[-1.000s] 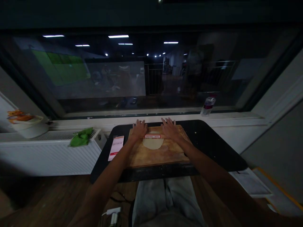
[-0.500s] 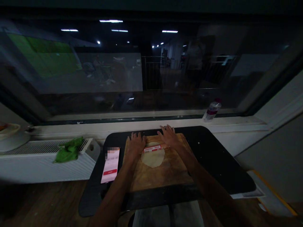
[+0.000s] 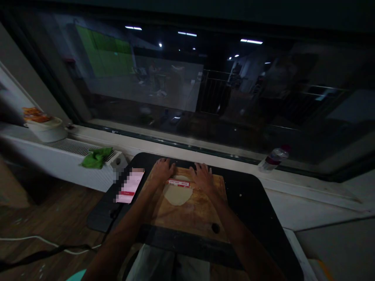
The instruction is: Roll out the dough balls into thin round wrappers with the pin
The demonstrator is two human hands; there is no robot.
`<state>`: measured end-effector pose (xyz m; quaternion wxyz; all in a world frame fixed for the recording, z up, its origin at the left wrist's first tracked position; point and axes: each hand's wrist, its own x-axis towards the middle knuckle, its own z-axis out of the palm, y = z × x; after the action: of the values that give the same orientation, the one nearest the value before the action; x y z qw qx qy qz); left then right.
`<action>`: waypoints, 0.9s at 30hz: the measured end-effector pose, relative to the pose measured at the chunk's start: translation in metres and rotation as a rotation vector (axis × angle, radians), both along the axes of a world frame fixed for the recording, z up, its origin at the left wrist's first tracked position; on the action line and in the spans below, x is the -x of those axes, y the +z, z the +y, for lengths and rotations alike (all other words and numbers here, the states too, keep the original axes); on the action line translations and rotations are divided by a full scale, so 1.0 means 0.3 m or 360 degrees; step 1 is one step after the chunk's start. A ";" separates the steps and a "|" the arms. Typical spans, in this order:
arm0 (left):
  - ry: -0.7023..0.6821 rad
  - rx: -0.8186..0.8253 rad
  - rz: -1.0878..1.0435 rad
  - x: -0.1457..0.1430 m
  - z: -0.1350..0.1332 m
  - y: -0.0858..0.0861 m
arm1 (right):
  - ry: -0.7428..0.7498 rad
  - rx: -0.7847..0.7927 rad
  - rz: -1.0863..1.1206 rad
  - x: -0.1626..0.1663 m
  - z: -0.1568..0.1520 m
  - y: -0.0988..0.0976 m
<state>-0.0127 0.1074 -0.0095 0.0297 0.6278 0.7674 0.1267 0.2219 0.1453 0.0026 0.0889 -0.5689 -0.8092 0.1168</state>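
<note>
A flat round of pale dough (image 3: 177, 196) lies on a wooden board (image 3: 191, 212) set on a black table (image 3: 252, 199). Across the far part of the dough rests a rolling pin (image 3: 178, 182) with a red and white label. My left hand (image 3: 162, 171) lies flat on the pin's left end, fingers stretched out. My right hand (image 3: 202, 176) presses flat on its right end, fingers spread.
A phone (image 3: 131, 185) with a lit screen lies left of the board. A green cloth (image 3: 96, 157) sits on the white radiator, a white bowl (image 3: 46, 128) farther left. A plastic bottle (image 3: 274, 158) stands on the sill under the dark window. A cable runs over the wooden floor.
My head has turned, so the table sits tilted in view and the bowl shows again. Both hands stay flat on the pin at the dough's far part.
</note>
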 end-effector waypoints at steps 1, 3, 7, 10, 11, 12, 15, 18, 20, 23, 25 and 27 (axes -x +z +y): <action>0.0003 0.0016 0.0011 -0.001 0.000 0.005 | -0.0010 0.0007 0.0001 0.002 0.000 0.005; -0.0003 0.0051 0.0036 -0.005 -0.002 0.018 | -0.0038 0.0022 0.0000 0.005 0.000 0.014; -0.0064 0.0128 0.0065 -0.013 -0.011 0.050 | -0.0096 0.0012 -0.0014 0.006 0.006 0.024; -0.0133 0.0162 0.0044 -0.017 -0.018 0.067 | -0.0124 0.0002 -0.0073 0.003 0.011 0.023; -0.0146 0.0162 0.0035 -0.017 -0.019 0.070 | -0.0135 -0.0006 -0.0087 0.001 0.012 0.021; -0.0155 0.0155 0.0026 -0.018 -0.021 0.071 | -0.0149 -0.0019 -0.0099 0.000 0.013 0.019; -0.0170 0.0116 0.0018 -0.019 -0.025 0.071 | -0.0180 -0.0075 -0.0128 -0.002 0.012 0.012; -0.0161 0.0104 0.0030 -0.022 -0.033 0.070 | -0.0178 -0.0097 -0.0157 -0.003 0.012 0.005; -0.0132 0.0103 0.0028 -0.026 -0.039 0.071 | -0.0159 -0.0067 -0.0181 -0.004 0.011 0.003; -0.0054 0.0081 0.0010 -0.030 -0.042 0.077 | -0.0117 -0.0043 -0.0192 -0.006 0.009 0.002; -0.0005 0.0061 0.0008 -0.031 -0.040 0.079 | -0.0093 -0.0044 -0.0187 -0.006 0.007 0.002; 0.0023 0.0045 0.0011 -0.029 -0.037 0.079 | -0.0081 -0.0039 -0.0186 -0.006 0.006 0.001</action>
<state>-0.0038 0.0963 0.0142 0.0351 0.6221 0.7738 0.1138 0.2236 0.1470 0.0029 0.0514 -0.5941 -0.7996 0.0712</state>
